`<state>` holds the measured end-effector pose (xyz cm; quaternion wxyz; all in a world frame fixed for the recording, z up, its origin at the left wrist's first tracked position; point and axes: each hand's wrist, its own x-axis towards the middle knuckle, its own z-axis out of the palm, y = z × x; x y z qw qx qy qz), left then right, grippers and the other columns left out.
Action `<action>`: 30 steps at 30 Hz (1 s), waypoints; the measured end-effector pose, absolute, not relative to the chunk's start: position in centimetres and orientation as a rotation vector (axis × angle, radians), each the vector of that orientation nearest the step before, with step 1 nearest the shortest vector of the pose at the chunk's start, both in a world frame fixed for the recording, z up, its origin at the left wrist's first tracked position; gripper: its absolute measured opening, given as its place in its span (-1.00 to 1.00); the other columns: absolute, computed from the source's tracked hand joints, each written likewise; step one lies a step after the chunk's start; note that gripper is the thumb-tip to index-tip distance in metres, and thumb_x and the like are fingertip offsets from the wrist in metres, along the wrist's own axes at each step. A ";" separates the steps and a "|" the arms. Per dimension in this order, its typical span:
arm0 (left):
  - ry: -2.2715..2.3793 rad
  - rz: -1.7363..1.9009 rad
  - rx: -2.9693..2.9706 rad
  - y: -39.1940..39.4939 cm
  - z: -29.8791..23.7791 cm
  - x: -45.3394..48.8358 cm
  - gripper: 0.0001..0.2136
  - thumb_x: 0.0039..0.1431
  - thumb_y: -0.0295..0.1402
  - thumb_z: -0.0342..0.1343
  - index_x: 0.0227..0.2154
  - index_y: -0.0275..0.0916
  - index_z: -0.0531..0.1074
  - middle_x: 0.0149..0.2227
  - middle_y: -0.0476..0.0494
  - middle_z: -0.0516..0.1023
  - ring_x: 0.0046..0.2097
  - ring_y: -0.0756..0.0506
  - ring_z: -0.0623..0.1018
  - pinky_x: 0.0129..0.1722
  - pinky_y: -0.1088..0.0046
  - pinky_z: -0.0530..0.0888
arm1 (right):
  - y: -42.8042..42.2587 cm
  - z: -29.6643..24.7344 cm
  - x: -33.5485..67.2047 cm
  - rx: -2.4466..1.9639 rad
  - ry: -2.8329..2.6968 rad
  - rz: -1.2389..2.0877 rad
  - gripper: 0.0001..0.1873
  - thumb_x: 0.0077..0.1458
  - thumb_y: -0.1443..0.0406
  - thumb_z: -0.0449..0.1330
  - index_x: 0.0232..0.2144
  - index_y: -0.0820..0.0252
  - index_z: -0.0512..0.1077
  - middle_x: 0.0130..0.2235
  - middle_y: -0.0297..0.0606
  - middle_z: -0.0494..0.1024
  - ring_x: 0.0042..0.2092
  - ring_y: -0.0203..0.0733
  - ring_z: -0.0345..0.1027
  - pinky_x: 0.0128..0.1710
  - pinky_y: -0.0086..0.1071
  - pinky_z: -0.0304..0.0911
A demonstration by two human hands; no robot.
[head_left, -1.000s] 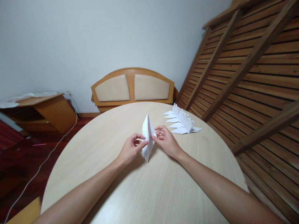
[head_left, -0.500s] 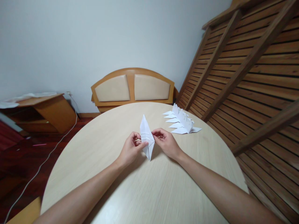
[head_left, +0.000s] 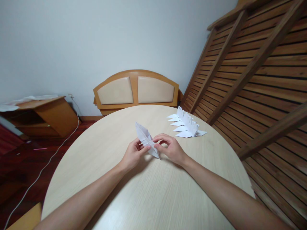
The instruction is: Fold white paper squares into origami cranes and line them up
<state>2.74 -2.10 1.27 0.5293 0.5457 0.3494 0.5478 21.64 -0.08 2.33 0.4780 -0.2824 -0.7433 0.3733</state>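
A folded white paper piece (head_left: pixel 143 136), long and pointed at both ends, is held over the round light-wood table (head_left: pixel 148 191). It slants from upper left to lower right. My left hand (head_left: pixel 133 154) pinches its middle from the left with thumb and fingers. From the right, my right hand (head_left: pixel 169 148) pinches the same spot, fingers curled. The two hands nearly touch at the paper's centre.
A row of several finished white folded paper figures (head_left: pixel 186 124) lies on the table's far right. Behind the table stands a padded wooden chair back (head_left: pixel 136 89). Slatted wooden panels (head_left: pixel 259 80) lean on the right. A low cabinet (head_left: pixel 43 115) and a floor cable (head_left: pixel 40 172) are at left.
The paper piece has swung from upright to a slant, its top tipping left and its lower point shifting right. Both hands have closed in at its middle.
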 end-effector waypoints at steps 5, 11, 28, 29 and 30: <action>0.824 1.284 1.356 -2.2 1.5 2.8 -0.66 0.02 -0.24 0.39 -0.19 -0.35 0.58 -0.12 -0.35 0.63 -0.10 -0.23 0.60 0.00 0.18 0.50 | 0.3 1.9 21.6 -0.701 -1.760 0.935 -0.85 0.13 0.21 0.32 -0.28 0.16 0.56 -0.23 -0.23 0.60 -0.19 -0.20 0.46 -0.19 -0.31 0.32; 0.887 1.278 1.416 -2.3 1.8 2.9 -0.66 0.04 -0.17 0.37 -0.25 -0.35 0.59 -0.18 -0.33 0.65 -0.18 -0.21 0.61 -0.10 0.24 0.52 | 0.2 1.9 21.5 -0.733 -1.755 0.923 -0.90 0.10 0.25 0.33 -0.33 0.16 0.57 -0.30 -0.26 0.61 -0.25 -0.21 0.46 -0.23 -0.32 0.32; 0.926 1.267 1.449 -2.8 2.3 3.1 -0.66 0.06 -0.16 0.33 -0.23 -0.35 0.59 -0.24 -0.29 0.66 -0.24 -0.16 0.60 -0.23 0.36 0.50 | 0.9 1.2 21.6 -0.720 -1.631 1.202 -0.77 0.04 0.15 0.36 -0.34 0.19 0.52 -0.32 -0.27 0.56 -0.29 -0.24 0.41 -0.21 -0.30 0.31; 0.933 1.270 1.440 -2.8 2.4 3.1 -0.66 0.06 -0.15 0.34 -0.23 -0.35 0.59 -0.24 -0.29 0.66 -0.23 -0.16 0.60 -0.24 0.37 0.50 | 1.0 1.1 21.6 -0.729 -1.617 1.218 -0.75 0.02 0.14 0.37 -0.34 0.19 0.51 -0.33 -0.28 0.55 -0.31 -0.24 0.40 -0.22 -0.30 0.31; 0.943 1.276 1.427 -2.9 2.4 3.1 -0.65 0.04 -0.15 0.34 -0.23 -0.34 0.59 -0.24 -0.30 0.65 -0.23 -0.16 0.60 -0.25 0.37 0.50 | 1.0 1.1 21.6 -0.733 -1.603 1.229 -0.74 0.00 0.14 0.38 -0.34 0.19 0.50 -0.33 -0.29 0.54 -0.31 -0.25 0.39 -0.23 -0.30 0.31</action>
